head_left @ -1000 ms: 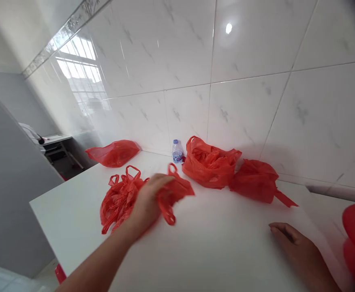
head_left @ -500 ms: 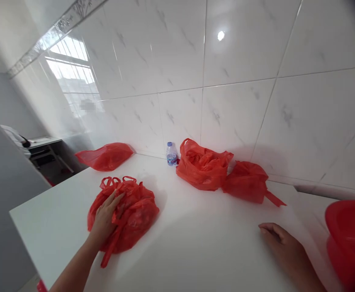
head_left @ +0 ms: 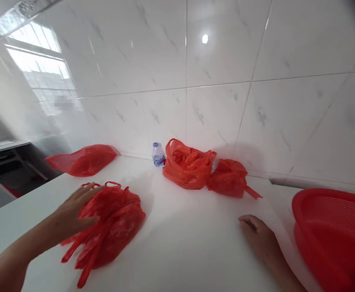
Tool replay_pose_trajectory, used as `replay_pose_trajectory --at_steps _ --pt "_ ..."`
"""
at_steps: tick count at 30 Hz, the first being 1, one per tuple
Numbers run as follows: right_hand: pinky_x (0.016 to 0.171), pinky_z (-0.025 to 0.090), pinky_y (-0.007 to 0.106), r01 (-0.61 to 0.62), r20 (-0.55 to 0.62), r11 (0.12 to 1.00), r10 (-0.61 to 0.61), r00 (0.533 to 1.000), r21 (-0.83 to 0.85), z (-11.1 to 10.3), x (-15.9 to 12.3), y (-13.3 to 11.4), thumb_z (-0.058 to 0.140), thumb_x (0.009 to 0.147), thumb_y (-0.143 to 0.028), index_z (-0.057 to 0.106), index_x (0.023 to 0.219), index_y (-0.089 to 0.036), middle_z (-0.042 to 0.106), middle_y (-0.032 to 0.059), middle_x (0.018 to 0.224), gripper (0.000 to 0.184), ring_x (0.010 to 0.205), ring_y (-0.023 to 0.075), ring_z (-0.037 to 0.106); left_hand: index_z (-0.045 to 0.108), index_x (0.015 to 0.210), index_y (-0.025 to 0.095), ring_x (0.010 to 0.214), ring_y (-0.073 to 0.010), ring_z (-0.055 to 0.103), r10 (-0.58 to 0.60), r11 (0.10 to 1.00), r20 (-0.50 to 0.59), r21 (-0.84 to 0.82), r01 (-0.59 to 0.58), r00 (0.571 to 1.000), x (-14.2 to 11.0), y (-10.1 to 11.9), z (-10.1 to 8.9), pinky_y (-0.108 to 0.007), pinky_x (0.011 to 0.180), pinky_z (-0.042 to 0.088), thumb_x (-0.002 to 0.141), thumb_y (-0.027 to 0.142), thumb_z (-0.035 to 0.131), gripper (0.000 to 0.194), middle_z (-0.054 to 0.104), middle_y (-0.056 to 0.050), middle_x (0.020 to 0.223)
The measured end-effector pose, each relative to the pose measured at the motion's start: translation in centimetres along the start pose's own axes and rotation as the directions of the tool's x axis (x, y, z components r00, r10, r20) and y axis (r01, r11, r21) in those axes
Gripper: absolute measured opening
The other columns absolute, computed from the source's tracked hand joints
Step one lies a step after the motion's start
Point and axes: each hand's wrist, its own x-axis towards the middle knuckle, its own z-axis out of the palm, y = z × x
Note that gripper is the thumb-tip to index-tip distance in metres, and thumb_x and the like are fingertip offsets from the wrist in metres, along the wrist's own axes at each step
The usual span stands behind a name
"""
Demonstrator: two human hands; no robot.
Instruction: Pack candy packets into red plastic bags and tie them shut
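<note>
My left hand (head_left: 74, 211) lies open, fingers stretched, on the left side of a heap of crumpled red plastic bags (head_left: 110, 223) on the white counter (head_left: 189, 243). My right hand (head_left: 258, 237) rests on the counter at the right, fingers curled down against the surface, holding nothing I can see. It sits between the heap and a red plastic basin (head_left: 335, 231).
Against the tiled wall stand a small water bottle (head_left: 157, 155), an open red bag (head_left: 188, 164) and a knotted red bag (head_left: 230, 179). Another flat red bag (head_left: 82, 160) lies at the back left. The counter's left edge drops off near a dark shelf (head_left: 4, 162).
My left hand laid the bag it held onto the heap and now rests open on it. The view has swung right, bringing the red basin further in. My right hand has stayed put.
</note>
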Motion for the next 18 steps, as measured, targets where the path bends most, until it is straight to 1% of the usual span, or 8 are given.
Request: replay_pose_trajectory --at_steps 1,3,6,10,12,14,15,18 --pt "0.078 0.048 0.035 0.009 -0.006 1.0 -0.009 1.0 0.009 0.0 0.0 -0.1 0.046 0.077 -0.043 0.063 0.085 -0.024 0.066 0.0045 0.098 0.027 0.092 0.024 0.06 0.049 0.126 0.042 0.124 -0.031 0.044 0.042 0.999 0.096 0.028 -0.044 0.995 0.8 1.0 -0.2 -0.051 0.094 0.04 0.067 0.063 0.059 0.064 0.047 0.006 0.138" --pt "0.078 0.047 0.035 0.021 -0.015 0.999 -0.021 1.0 0.03 0.1 -0.1 -0.3 0.046 0.077 -0.04 0.063 0.083 -0.024 0.066 0.0038 0.097 0.024 0.091 0.0236 0.059 0.042 0.131 0.044 0.125 -0.0318 0.043 0.063 0.995 0.153 0.061 -0.073 0.986 2.5 3.4 -0.1 -0.052 0.093 0.041 0.069 0.06 0.06 0.066 0.037 0.006 0.145" --pt "0.079 0.046 0.035 0.03 -0.018 0.997 -0.029 0.999 0.068 0.1 -0.1 -0.4 0.046 0.078 -0.037 0.062 0.082 -0.025 0.066 0.003 0.093 0.021 0.09 0.023 0.059 0.041 0.133 0.042 0.116 -0.0282 0.053 0.22 0.976 0.2 -0.033 -0.217 0.955 4.9 8.3 1.0 -0.041 0.083 0.05 0.077 0.051 0.058 0.059 0.037 0.004 0.145" --pt "0.078 0.045 0.036 0.035 -0.017 0.993 -0.033 0.999 0.113 0.0 -0.2 -0.4 0.046 0.078 -0.035 0.061 0.082 -0.025 0.065 0.0027 0.091 0.019 0.088 0.023 0.059 0.048 0.129 0.036 0.12 -0.0257 0.051 0.494 0.859 0.184 -0.253 -0.445 0.85 8.8 15.2 3.7 -0.032 0.082 0.051 0.085 0.034 0.05 0.045 0.043 0.0 0.142" --pt "0.077 0.045 0.036 0.028 -0.014 0.992 -0.026 1.0 0.126 -0.1 -0.3 -0.5 0.046 0.079 -0.035 0.06 0.082 -0.025 0.065 0.0028 0.091 0.018 0.087 0.023 0.058 0.052 0.125 0.034 0.12 -0.0243 0.05 0.504 0.83 0.163 -0.366 -0.422 0.848 11.2 18.1 5.3 -0.034 0.087 0.049 0.087 0.026 0.045 0.04 0.049 -0.001 0.137" --pt "0.076 0.045 0.036 0.024 -0.01 0.991 -0.023 1.0 0.134 -0.2 -0.4 -0.7 0.046 0.079 -0.034 0.059 0.081 -0.025 0.064 0.0028 0.09 0.017 0.086 0.023 0.058 0.058 0.118 0.031 0.113 -0.0222 0.055 0.415 0.842 0.182 -0.448 -0.301 0.892 13.7 20.3 7.2 -0.033 0.087 0.048 0.085 0.019 0.044 0.037 0.058 -0.002 0.127" --pt "0.075 0.045 0.036 0.026 -0.009 0.99 -0.025 1.0 0.136 -0.2 -0.4 -0.8 0.045 0.08 -0.034 0.059 0.08 -0.024 0.064 0.0027 0.088 0.016 0.085 0.0229 0.058 0.058 0.118 0.03 0.11 -0.021 0.057 0.337 0.858 0.216 -0.471 -0.204 0.917 14.9 21.2 8.4 -0.033 0.088 0.047 0.085 0.017 0.044 0.038 0.061 -0.003 0.121" --pt "0.073 0.045 0.035 0.046 -0.009 0.989 -0.045 0.999 0.14 -0.2 -0.4 -0.9 0.045 0.08 -0.033 0.058 0.078 -0.024 0.064 0.0025 0.085 0.016 0.083 0.0227 0.058 0.048 0.128 0.017 0.107 -0.0235 0.057 0.253 0.879 0.258 -0.463 -0.111 0.933 17.4 22.5 12.3 -0.039 0.089 0.045 0.085 0.017 0.046 0.042 0.058 -0.009 0.12"
